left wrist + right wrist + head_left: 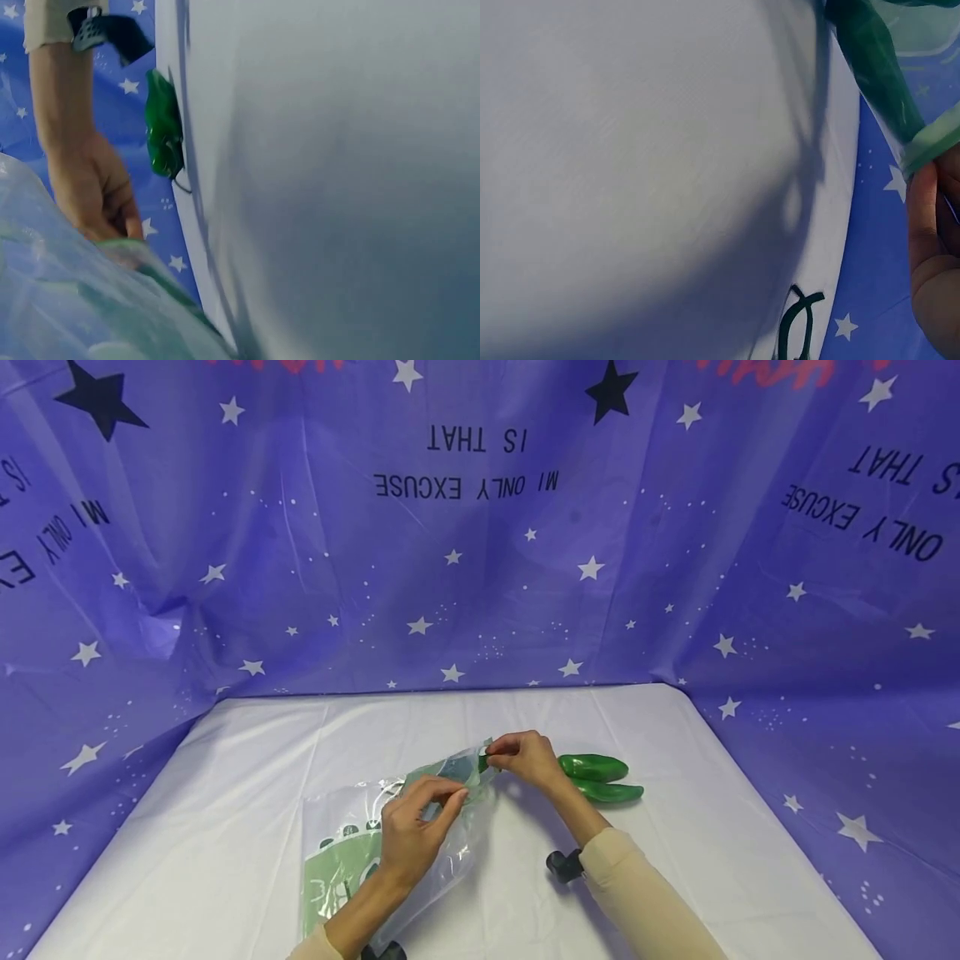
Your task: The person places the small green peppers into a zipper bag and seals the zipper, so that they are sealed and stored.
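A clear plastic zip bag (442, 860) with green printed pictures lies at a slant across the table. My left hand (416, 831) pinches the near side of its mouth between thumb and fingers. At the far corner of the mouth, my right hand (525, 758) pinches the light green edge strip (937, 146). A long green pepper (877, 67) shows through the plastic, one end close to the right fingertips. Right of that hand, partly behind the forearm, lie two shiny green peppers (600, 777). The left hand is out of sight in the left wrist view.
A white cloth covers the table (637, 893), with purple star-printed sheets (480, 568) hanging behind and at both sides. Each wrist carries a small dark camera, such as the right one (564, 865). The pepper stems (799, 322) appear low in the right wrist view.
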### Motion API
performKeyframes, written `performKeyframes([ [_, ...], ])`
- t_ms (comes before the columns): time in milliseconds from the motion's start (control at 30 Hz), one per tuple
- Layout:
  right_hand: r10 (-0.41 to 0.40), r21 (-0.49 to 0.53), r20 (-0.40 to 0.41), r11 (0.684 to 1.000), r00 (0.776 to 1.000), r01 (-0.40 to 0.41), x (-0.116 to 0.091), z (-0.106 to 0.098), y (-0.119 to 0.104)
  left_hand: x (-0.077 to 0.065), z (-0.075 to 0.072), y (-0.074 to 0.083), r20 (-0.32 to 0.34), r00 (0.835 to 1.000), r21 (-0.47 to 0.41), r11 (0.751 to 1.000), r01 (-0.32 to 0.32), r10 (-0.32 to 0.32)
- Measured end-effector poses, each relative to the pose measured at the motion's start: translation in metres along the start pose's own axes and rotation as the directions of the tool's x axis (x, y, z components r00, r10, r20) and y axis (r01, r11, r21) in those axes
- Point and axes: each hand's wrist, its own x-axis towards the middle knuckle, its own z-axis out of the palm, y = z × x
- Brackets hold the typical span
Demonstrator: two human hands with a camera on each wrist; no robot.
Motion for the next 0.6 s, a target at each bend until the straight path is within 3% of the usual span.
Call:
performKeyframes([
  [200, -0.021, -0.089, 0.009, 0.996, 1.000, 0.021, -0.004, -0.001, -0.001, -0.002, -0.008, -0.008, -0.024, 0.997, 0.083, 0.994, 0.074, -0.072],
  [300, -0.018, -0.087, 0.019, 0.996, 1.000, 0.020, -0.005, 0.000, -0.003, -0.001, -0.012, -0.004, 0.000, 0.988, 0.158, 0.976, 0.150, -0.152],
  [367, -0.013, -0.087, 0.021, 0.996, 1.000, 0.015, -0.004, 0.001, -0.003, 0.001, -0.015, 0.001, 0.017, 0.973, 0.211, 0.952, 0.221, -0.230],
  [467, -0.019, -0.088, 0.017, 0.996, 1.000, 0.020, -0.004, 0.002, -0.003, 0.003, -0.018, 0.008, 0.046, 0.924, 0.282, 0.892, 0.354, -0.381],
  [600, -0.039, -0.076, 0.011, 0.996, 0.999, 0.040, -0.004, 0.005, -0.001, 0.004, -0.021, 0.017, 0.108, 0.813, 0.352, 0.787, 0.507, -0.572],
])
